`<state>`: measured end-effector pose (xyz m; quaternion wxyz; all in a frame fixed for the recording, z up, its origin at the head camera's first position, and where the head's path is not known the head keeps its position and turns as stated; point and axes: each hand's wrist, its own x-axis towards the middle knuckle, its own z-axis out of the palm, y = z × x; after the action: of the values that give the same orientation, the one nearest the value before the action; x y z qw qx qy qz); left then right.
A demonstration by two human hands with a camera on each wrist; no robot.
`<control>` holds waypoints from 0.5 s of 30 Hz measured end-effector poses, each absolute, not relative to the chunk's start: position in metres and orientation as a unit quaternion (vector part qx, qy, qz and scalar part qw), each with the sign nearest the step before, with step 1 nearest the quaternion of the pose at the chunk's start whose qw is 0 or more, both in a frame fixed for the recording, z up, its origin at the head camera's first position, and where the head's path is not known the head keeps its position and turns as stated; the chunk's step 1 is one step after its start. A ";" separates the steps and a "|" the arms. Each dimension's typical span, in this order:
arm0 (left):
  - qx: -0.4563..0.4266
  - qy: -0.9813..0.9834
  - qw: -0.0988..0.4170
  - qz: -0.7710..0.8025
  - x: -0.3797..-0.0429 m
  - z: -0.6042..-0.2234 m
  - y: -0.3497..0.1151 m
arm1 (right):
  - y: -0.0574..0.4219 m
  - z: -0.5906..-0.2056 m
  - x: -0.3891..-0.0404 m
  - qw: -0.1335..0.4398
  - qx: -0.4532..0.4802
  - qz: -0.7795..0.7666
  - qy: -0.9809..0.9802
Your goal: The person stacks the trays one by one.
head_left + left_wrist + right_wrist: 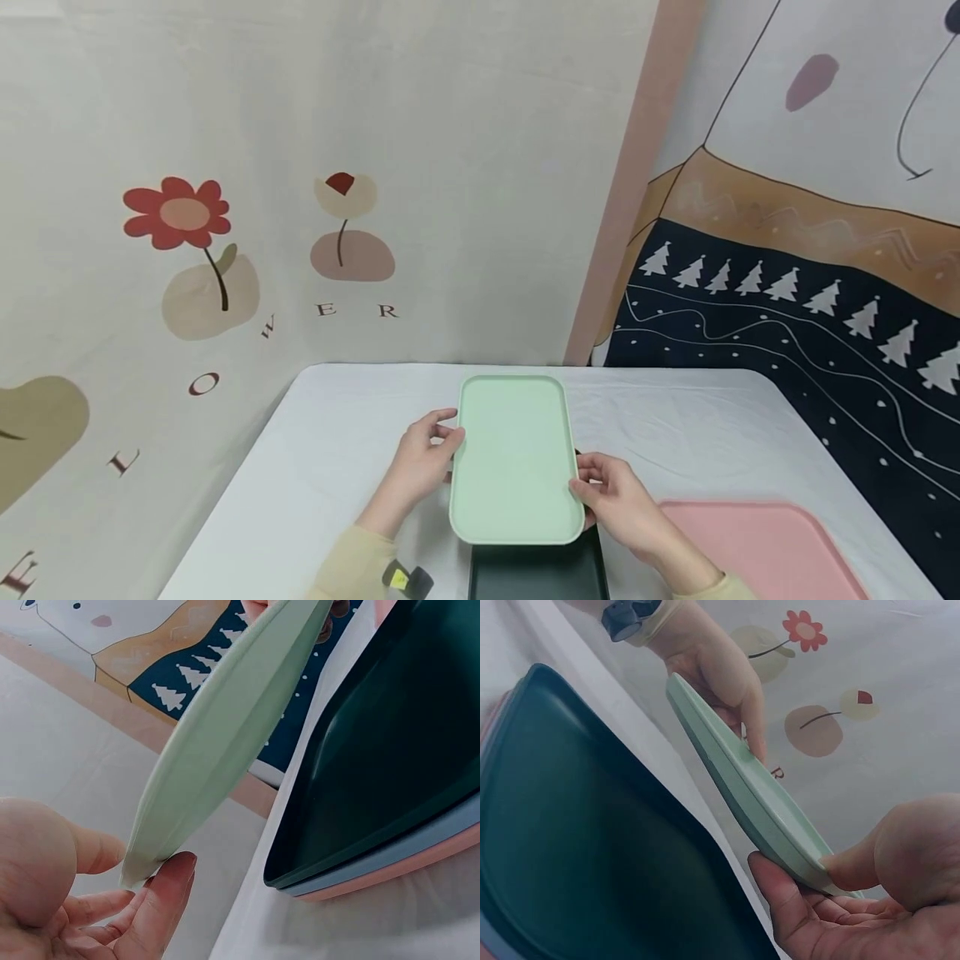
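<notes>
A light green rectangular tray [517,458] is held up off the table between both hands. My left hand [422,458] pinches its left long edge, thumb on the near face and fingers behind, as the left wrist view shows. On the opposite edge, lower down, my right hand [611,500] grips it between thumb and fingers. Below the green tray lies a dark green tray [536,575], partly covered by it in the head view. The dark tray tops a stack, with a blue-grey tray [390,862] and a pink tray [390,874] under it in the left wrist view.
Another pink tray [757,546] lies at the right on the white-covered table [360,417]. Behind and to the left hangs a cloth [480,167] printed with flowers and letters. A dark patterned cloth [750,333] hangs at the right. A wrist device [407,579] sits at the left sleeve.
</notes>
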<state>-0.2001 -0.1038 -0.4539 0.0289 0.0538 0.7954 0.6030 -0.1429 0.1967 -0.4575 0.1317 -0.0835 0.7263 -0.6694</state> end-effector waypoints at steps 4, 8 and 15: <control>0.055 0.795 0.029 0.603 -0.203 -0.455 -0.103 | 0.198 -0.460 -0.138 0.139 -0.084 -0.672 0.722; 0.054 0.795 0.031 0.603 -0.206 -0.458 -0.104 | 0.198 -0.463 -0.134 0.148 -0.086 -0.675 0.717; 0.058 0.795 0.046 0.602 -0.206 -0.464 -0.103 | 0.199 -0.469 -0.128 0.148 -0.086 -0.678 0.715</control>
<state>-0.2060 -0.1033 -0.4637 0.0459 0.0583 0.7953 0.6017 -0.1279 0.1995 -0.4689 0.1482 -0.0855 0.7146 -0.6783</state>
